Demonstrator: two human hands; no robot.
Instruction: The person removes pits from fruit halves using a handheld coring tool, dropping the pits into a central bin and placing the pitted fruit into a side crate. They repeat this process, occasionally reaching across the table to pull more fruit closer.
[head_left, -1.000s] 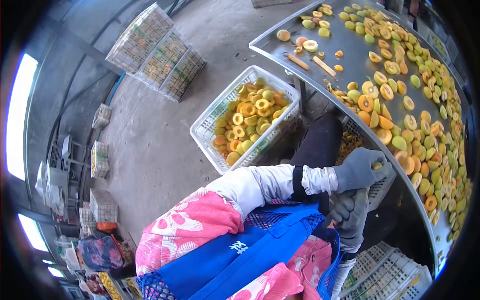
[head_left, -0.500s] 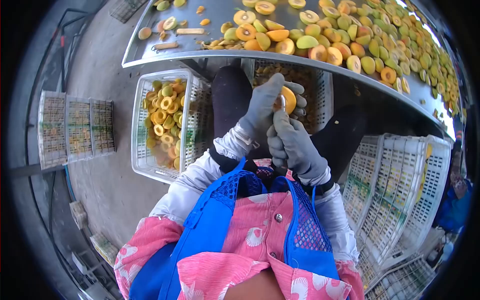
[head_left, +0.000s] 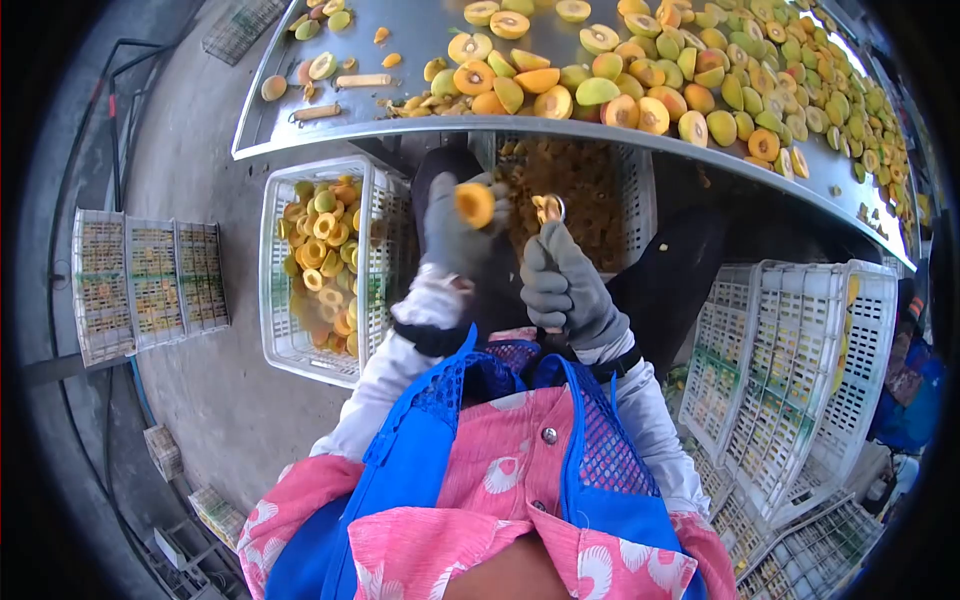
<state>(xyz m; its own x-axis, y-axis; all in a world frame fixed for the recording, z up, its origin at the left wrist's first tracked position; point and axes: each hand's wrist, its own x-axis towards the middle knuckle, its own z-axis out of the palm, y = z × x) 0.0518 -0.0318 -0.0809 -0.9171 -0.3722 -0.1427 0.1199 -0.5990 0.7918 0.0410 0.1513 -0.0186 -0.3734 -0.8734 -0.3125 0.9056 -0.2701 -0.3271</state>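
My left hand (head_left: 455, 228), gloved in grey and slightly blurred, holds a hollowed peach half (head_left: 474, 204) with its orange cup facing up. My right hand (head_left: 570, 288), in a matching glove, is closed round the handle of a pitting tool (head_left: 561, 208) with a metal loop. Scooped pit and flesh (head_left: 545, 207) cling to that loop. Below the hands, between the knees, a crate (head_left: 637, 200) contains brown pits and scraps. Left of my left hand, a white crate (head_left: 272, 335) holds many hollowed peach halves (head_left: 318, 250).
A metal table (head_left: 400, 95) spans the front, heaped with cut peaches (head_left: 740, 90) toward the right. Wooden-handled tools (head_left: 363, 81) lie near its left end. Stacked crates (head_left: 790, 370) stand at my right, and more crates (head_left: 150, 285) stand on the floor (head_left: 200, 160) to the left.
My hands have come apart. The left has moved left with the peach half, now hollow, while the right has dropped slightly with pit and flesh on the tool's loop.
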